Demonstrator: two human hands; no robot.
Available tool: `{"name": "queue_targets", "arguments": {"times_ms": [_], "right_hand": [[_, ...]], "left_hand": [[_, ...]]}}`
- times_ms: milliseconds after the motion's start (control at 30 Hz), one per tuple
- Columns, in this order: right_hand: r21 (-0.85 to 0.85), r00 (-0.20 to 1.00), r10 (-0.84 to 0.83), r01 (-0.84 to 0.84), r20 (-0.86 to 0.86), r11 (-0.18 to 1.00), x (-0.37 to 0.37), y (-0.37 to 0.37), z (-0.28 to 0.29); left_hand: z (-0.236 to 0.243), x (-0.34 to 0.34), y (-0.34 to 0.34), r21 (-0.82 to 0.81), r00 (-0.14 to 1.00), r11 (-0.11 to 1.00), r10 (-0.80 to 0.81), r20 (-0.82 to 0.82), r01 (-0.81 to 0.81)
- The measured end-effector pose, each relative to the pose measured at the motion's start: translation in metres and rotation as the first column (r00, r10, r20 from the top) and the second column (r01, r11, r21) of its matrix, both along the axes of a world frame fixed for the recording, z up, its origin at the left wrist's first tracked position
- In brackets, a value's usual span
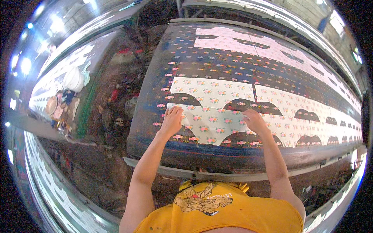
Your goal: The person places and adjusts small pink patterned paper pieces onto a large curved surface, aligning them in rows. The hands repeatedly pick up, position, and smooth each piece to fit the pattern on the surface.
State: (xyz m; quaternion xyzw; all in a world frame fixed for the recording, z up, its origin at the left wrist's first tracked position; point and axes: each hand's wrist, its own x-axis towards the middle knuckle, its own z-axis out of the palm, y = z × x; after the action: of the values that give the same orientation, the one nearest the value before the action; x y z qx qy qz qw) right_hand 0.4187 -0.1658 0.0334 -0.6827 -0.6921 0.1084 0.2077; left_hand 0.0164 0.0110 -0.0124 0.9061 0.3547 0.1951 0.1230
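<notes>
A cut piece of white floral fabric (210, 126) lies along the near part of the long dark printing table (149, 81). My left hand (173, 118) pinches its upper left corner, and my right hand (253, 118) pinches the same upper edge farther right, beside a curved dark cut-out. The stretch between my hands looks slightly shaded. Just beyond it lies another white floral piece (210, 87), and more pieces run on to the right. Toward the far edge are pinker floral pieces (221, 35). Small flower prints dot the dark bare surface.
A second long table (50, 120) stands at the left across a gap, holding pale fabric, a white bucket (74, 79) and a cluster of small items. A metal rail (217, 174) runs along my table's front, just before my body. Further long tables and bright lamps surround the area.
</notes>
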Motion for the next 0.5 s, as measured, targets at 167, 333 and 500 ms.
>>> {"name": "queue_targets", "arguments": {"times_ms": [167, 333, 500], "right_hand": [[0.087, 0.993, -0.114, 0.115, -0.022, 0.99, -0.007, 0.011, -0.035], [0.048, 0.955, -0.263, 0.272, -0.137, 0.961, -0.012, 0.018, -0.038], [0.055, 0.946, -0.3, 0.308, -0.123, 0.95, -0.015, 0.024, -0.046]], "left_hand": [[-0.007, -0.012, 0.069, -0.028, 0.997, 0.997, -0.068, -0.02, 0.067], [-0.014, -0.002, 0.089, -0.088, 0.995, 0.994, -0.073, -0.065, 0.067], [-0.01, -0.003, 0.102, -0.095, 0.977, 0.986, -0.147, -0.153, 0.134]]}}
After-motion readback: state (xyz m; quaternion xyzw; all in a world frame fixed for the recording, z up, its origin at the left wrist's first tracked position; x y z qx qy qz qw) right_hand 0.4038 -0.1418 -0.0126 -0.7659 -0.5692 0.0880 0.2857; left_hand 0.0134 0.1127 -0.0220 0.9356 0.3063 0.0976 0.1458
